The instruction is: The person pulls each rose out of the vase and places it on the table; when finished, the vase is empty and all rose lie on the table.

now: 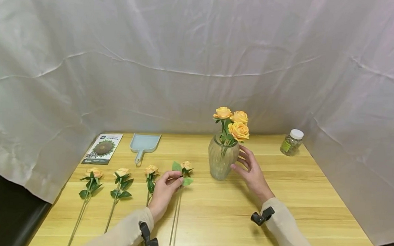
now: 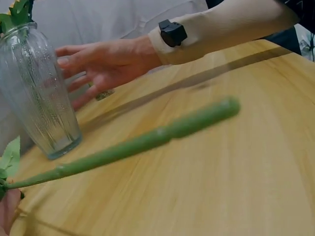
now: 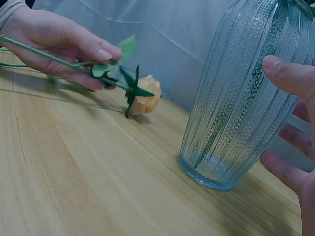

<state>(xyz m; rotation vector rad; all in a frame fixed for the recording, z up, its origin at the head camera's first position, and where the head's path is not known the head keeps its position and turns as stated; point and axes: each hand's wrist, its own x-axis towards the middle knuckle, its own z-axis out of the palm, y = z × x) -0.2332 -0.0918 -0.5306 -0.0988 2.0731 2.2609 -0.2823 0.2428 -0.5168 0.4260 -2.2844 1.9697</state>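
Note:
My left hand (image 1: 166,192) pinches an artificial yellow rose (image 1: 187,165) by its stem just below the bloom. That stem (image 2: 118,153) slants across the left wrist view, and the bloom (image 3: 147,96) faces the vase in the right wrist view. A ribbed clear glass vase (image 1: 219,162) stands upright on the table with three yellow roses (image 1: 238,131) in it. My right hand (image 1: 254,176) is at the vase's right side, fingers spread and loosely bent, thumb tip (image 3: 273,64) right at the glass.
Three more roses lie in a row at the left: one outermost (image 1: 94,172), one in the middle (image 1: 123,172), one beside my left hand (image 1: 151,170). Behind them are a sunflower seed packet (image 1: 103,148) and a blue dustpan (image 1: 145,143). A white-lidded jar (image 1: 292,143) stands at the back right.

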